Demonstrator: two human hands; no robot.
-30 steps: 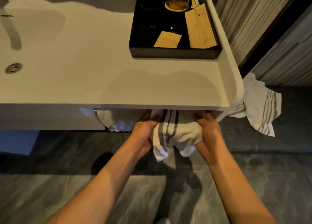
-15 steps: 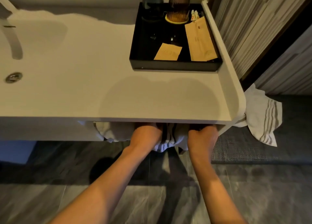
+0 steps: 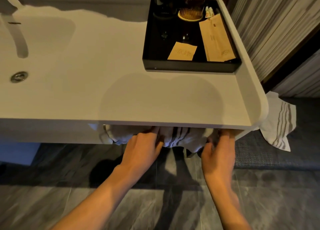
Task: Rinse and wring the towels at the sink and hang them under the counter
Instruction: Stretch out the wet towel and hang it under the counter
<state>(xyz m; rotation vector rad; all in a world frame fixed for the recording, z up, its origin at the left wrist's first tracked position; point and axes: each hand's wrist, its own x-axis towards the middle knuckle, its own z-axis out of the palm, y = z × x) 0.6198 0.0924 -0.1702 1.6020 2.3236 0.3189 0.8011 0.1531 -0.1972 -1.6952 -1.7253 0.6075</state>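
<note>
Fingers (image 3: 152, 131) of the left hand (image 3: 142, 148) curled around a bunched striped towel (image 3: 181, 137), tips tucked up out of sight behind the front lip of the surface (image 3: 155, 105); fingers of the right hand (image 3: 218, 153) likewise closed on the same towel's other end, thumb pressed into the cloth. Towel held just under the surface edge, at 12 o'clock from both hands, long axis running 9 to 3 o'clock between them, dark stripes showing in the middle. Looks draped over or being fed onto a rail beneath, though rail mostly hidden, only a glint of metal at the left end. Second pale towel (image 3: 117, 134) bunched just at 9 o'clock of the left hand, touching the first. Third striped towel (image 3: 277, 125) hanging off the corner at 3 o'clock, well clear of the right hand. Sink drain (image 3: 19, 76) far off at 10 o'clock. Both hands about equally near; likely step: spreading the cloth sideways along that 9-to-3 line. Black tray (image 3: 190, 67) uninvolved at 12 o'clock.
</note>
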